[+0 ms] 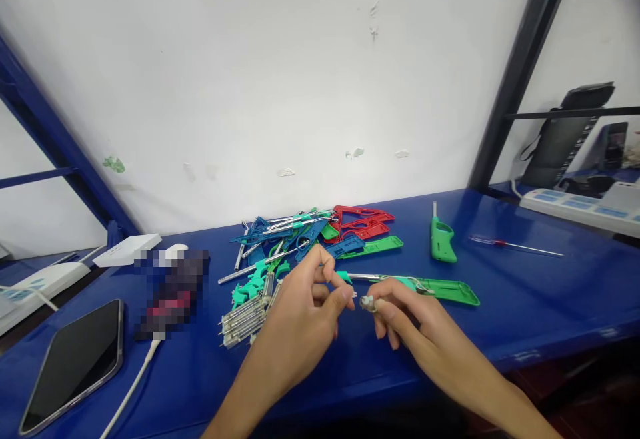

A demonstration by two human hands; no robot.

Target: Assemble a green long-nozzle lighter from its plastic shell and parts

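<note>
My left hand (313, 306) pinches a tiny pale piece (355, 294) at its fingertips. Close by on the right, my right hand (407, 316) grips a small whitish metallic part (369, 303) between thumb and forefinger; its exact kind is too small to make out. The two pieces are a short way apart. Behind my hands lies an open green lighter shell (450, 290) with a metal tube (365, 278) reaching left from it. Left of my left hand are several metal-and-clear cylindrical parts (245, 319) and a heap of teal triggers (250, 287).
Blue lighter shells (310, 231), red shells (367, 229) and metal tubes are piled near the wall. A whole green lighter (442, 242) and a screwdriver (520, 247) lie at right. A phone (75, 366), a white cable (133, 389) and power strips (585, 209) occupy the sides.
</note>
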